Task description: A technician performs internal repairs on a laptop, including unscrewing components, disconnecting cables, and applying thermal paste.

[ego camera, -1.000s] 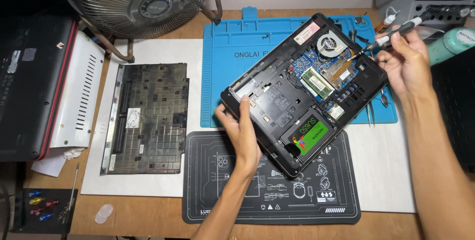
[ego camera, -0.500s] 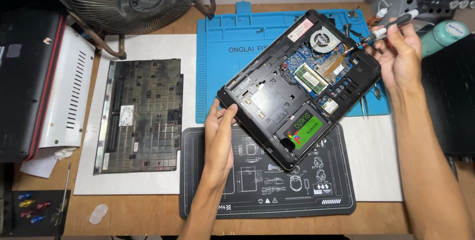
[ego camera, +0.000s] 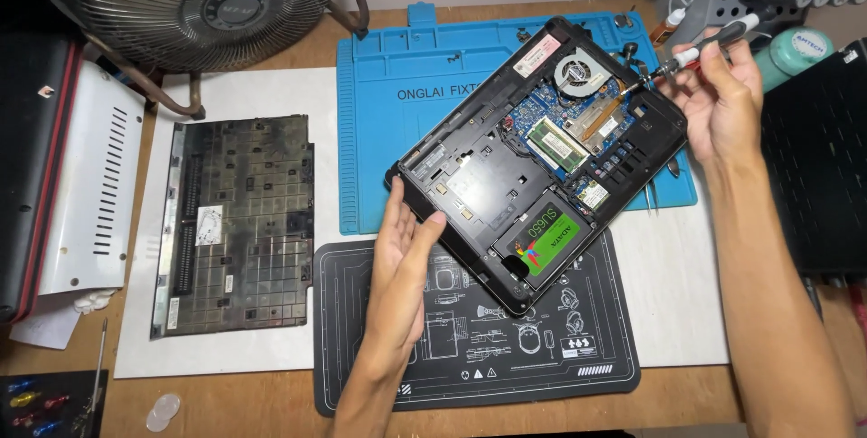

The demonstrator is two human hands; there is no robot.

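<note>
Bracing the lower left edge of the opened laptop point(ego camera: 533, 163), the left hand point(ego camera: 397, 266) comes up from the bottom centre of the frame, fingers straight and close together, thumb against the black casing; it grips nothing, only presses flat on the side of the chassis. Under this hand lies a black work mat point(ego camera: 452, 357) with white line drawings, and the laptop's near corner rests on it. The laptop sits at a slant across the middle of the frame, bottom cover off, its far part lying over a blue repair mat point(ego camera: 397, 122). Inside it, a drive with a green and black label point(ego camera: 542, 239) sits in the near bay, a green memory module point(ego camera: 555, 144) lies toward the centre, and a round cooling fan point(ego camera: 578, 72) occupies the far corner beside a copper heat pipe.

Left of the hand, on a white sheet point(ego camera: 244, 95), lies the removed dark bottom panel point(ego camera: 239, 221), flat and well apart from the laptop. At the lower left corner a small tray of coloured bits point(ego camera: 36, 397) shows in part.

Farther up, at the upper right of the frame, the right hand point(ego camera: 718, 99) is closed around a slim screwdriver point(ego camera: 700, 50) with a black and white handle, its tip reaching down to the laptop's far right edge near the fan. A teal cylinder point(ego camera: 799, 50) stands just beyond this hand. A large metal desk fan point(ego camera: 190, 0) fills the upper left.
</note>
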